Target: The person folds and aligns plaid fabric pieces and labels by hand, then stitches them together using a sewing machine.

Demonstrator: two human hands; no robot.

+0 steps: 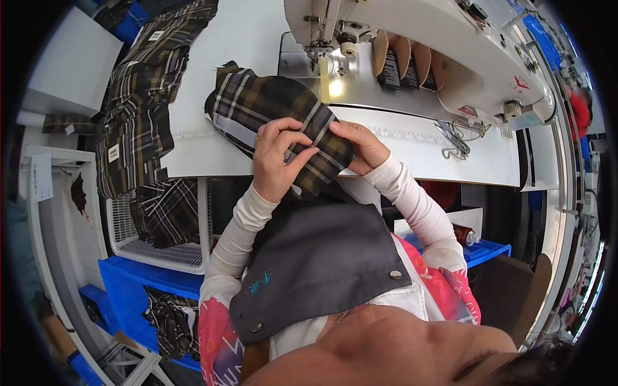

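Apparently arranging brown-black plaid cloth (248,96); my bare L hand (278,157) & bare R hand (365,149) hold it, fingers drawn narrow; next move prob. needs edges kept even.

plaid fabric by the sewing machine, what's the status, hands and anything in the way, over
Left hand on plaid fabric, right hand gripping its edge. Fabric in front of machine. Scissors off right, not in the way.

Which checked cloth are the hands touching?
The checked cloth nearest the sewing machine: left hand and right hand touch it. The others, like the long pile leftward, lie untouched.
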